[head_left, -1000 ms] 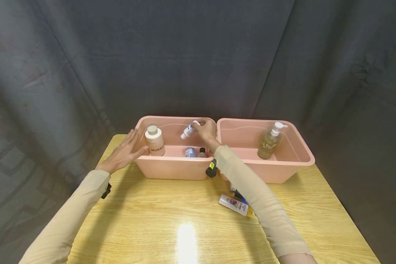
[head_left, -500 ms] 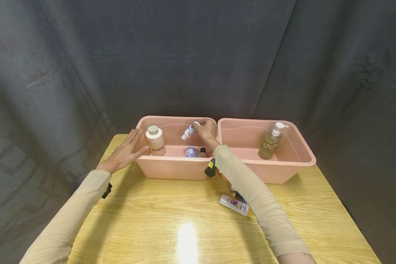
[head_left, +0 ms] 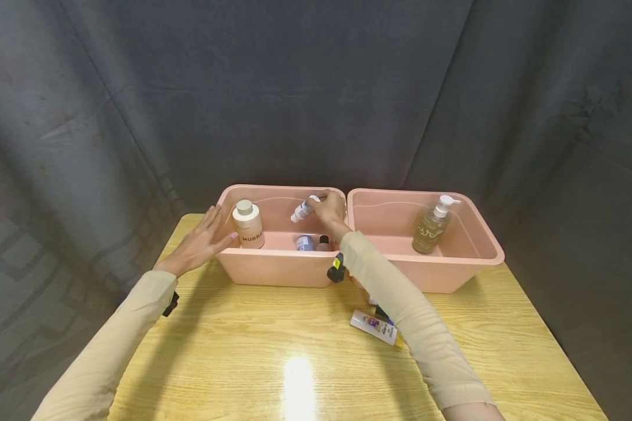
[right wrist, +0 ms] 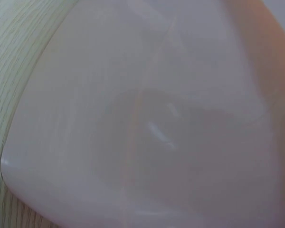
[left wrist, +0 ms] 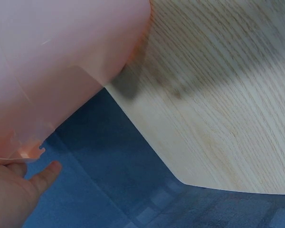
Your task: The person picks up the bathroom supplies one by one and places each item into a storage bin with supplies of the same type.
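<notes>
My right hand (head_left: 330,209) pinches a small white bottle (head_left: 302,211) with a blue-and-white label, tilted, over the inside of the left pink bin (head_left: 274,269). My left hand (head_left: 197,244) rests at that bin's left end, fingers straight, thumb by the front rim. In the left wrist view, part of the left hand (left wrist: 19,192) shows at the bin's rim. Inside the bin, a white "MURRA" bottle (head_left: 249,228) stands at the left. A blue-labelled container (head_left: 304,242) and a small dark-capped bottle (head_left: 323,244) are at the right. The right wrist view shows only a blurred bin wall (right wrist: 147,142).
A second pink bin (head_left: 416,266) stands right beside the first, with a green pump bottle (head_left: 429,230) in it. On the wooden table (head_left: 232,339) lies a white tube (head_left: 374,327) with a yellow cap. Other items beside it are partly hidden by my right forearm.
Both hands stay where they were, and the small white bottle remains in my right hand with barely any movement. The view has shifted very slightly.
</notes>
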{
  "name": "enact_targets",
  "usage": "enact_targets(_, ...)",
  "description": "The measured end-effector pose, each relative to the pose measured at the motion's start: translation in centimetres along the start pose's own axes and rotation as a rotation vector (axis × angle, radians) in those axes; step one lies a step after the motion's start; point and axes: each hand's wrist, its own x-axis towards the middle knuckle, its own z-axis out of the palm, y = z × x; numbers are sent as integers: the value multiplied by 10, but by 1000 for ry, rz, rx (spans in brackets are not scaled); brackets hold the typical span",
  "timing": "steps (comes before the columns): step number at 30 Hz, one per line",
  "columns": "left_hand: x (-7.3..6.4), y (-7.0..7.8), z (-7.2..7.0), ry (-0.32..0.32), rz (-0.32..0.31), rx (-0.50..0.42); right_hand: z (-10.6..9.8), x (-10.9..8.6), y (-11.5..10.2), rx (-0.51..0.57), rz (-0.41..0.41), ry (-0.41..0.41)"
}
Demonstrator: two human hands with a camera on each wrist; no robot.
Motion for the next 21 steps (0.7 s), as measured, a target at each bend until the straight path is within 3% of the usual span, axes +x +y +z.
enact_targets(21,0,1,-1,-5,-5,0,1,-2,1,-13,11,-26)
